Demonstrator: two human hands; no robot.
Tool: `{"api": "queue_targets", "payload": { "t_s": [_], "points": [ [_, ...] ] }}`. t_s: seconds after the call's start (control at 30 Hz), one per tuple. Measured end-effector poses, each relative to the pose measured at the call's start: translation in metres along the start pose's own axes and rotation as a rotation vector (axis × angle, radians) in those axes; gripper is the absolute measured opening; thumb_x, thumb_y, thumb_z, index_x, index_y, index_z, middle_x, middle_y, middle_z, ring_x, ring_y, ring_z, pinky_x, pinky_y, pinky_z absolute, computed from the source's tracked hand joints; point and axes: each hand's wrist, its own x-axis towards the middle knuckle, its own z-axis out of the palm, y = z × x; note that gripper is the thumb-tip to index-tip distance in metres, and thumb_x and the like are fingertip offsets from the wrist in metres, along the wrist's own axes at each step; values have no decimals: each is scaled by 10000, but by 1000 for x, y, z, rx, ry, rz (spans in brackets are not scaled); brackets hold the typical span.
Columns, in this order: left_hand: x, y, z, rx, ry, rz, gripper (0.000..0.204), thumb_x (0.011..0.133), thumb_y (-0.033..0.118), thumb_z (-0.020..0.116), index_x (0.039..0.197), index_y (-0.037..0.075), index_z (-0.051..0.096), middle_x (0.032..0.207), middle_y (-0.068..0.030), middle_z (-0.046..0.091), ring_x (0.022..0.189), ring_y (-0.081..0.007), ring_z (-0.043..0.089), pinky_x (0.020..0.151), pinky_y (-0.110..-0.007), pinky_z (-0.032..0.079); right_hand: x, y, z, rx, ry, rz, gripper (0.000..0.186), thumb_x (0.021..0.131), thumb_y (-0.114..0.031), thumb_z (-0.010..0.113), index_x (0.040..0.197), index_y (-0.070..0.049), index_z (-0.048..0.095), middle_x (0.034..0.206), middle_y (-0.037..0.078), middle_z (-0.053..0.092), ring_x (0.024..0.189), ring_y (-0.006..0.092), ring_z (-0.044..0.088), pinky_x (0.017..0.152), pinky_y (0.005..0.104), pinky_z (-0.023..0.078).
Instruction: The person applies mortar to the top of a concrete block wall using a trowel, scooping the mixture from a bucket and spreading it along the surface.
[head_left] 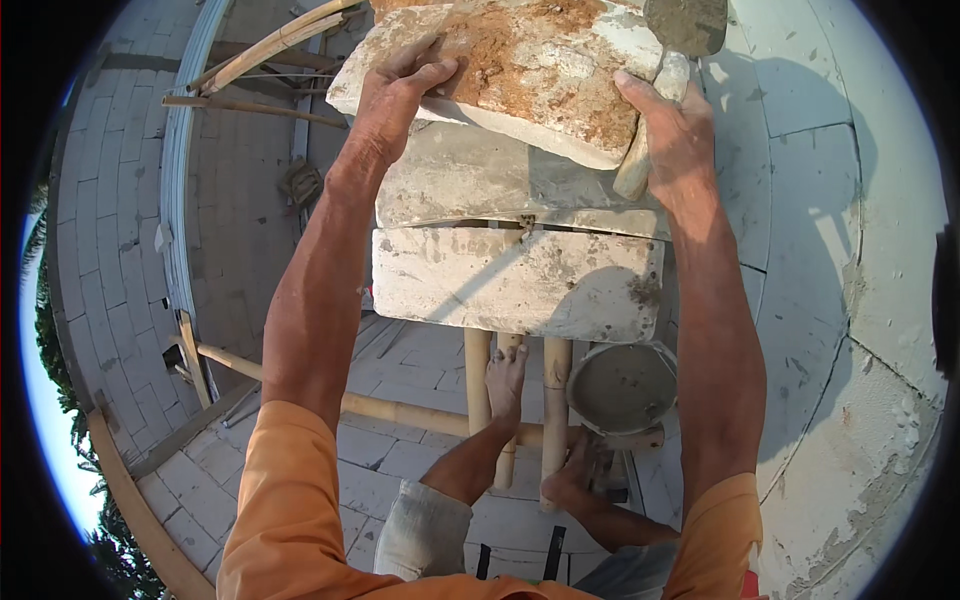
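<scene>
A pale building block (560,75) with reddish-brown dirt over its face is at the top, tilted down toward the right. My left hand (395,95) grips its left end, thumb and fingers on the dirty face. At the right end, my right hand (677,135) is closed around a masonry trowel (685,25), its thumb against the block. The trowel's blade points away from me, and its worn handle sticks out below my palm. Beneath lie a grey, mortar-stained block (450,175) and a nearer whitish block (510,280).
A bucket of grey mortar (622,388) stands below right, beside my bare feet. Bamboo poles (557,400) support the blocks, and another pole (400,410) crosses beneath. A block wall (815,200) rises close on the right. More bamboo (270,45) leans at upper left.
</scene>
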Motion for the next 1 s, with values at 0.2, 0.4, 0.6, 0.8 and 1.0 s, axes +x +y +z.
{"api": "queue_targets", "payload": {
  "t_s": [0.2, 0.4, 0.6, 0.8, 1.0],
  "points": [
    [2, -13, 13, 81, -60, 13, 638, 906, 256, 721, 1435, -6, 480, 1263, -152, 638, 1222, -199, 553, 1070, -330, 388, -5, 11, -23, -376, 8, -41, 372, 823, -164, 732, 1092, 64, 612, 952, 122, 663, 868, 185, 600, 790, 340, 486],
    [-83, 7, 17, 181, 143, 63, 763, 965, 323, 638, 1542, 8, 252, 1560, -303, 248, 1473, -346, 252, 1147, -441, 344, -111, -3, -91, -528, 301, 145, 325, 847, -176, 773, 1038, 26, 605, 912, 96, 640, 822, 180, 588, 745, 327, 488],
    [-279, 31, 20, 264, -34, -431, 714, 953, 281, 664, 1534, 54, 317, 1579, -184, 319, 1482, -314, 257, 1185, -505, 215, -343, -18, -191, -971, 178, 646, 438, 800, -202, 789, 1104, 20, 565, 973, 227, 663, 893, 369, 653, 791, 449, 510],
    [-377, 93, 44, 612, -377, -527, 580, 870, 198, 707, 1389, 15, 525, 1433, -246, 489, 1378, -378, 421, 1152, -500, 294, -466, 3, -255, -1184, -83, 910, 513, 817, -246, 739, 1206, 15, 529, 1030, 258, 649, 986, 456, 627, 842, 507, 501],
    [-388, 94, 66, 954, -618, -364, 565, 843, 242, 718, 1354, 56, 565, 1389, -235, 522, 1321, -391, 471, 1124, -534, 314, -458, 60, -251, -1378, -79, 1172, 456, 816, -211, 687, 1195, -6, 541, 1039, 231, 656, 993, 416, 647, 860, 521, 513]
  ]
}}
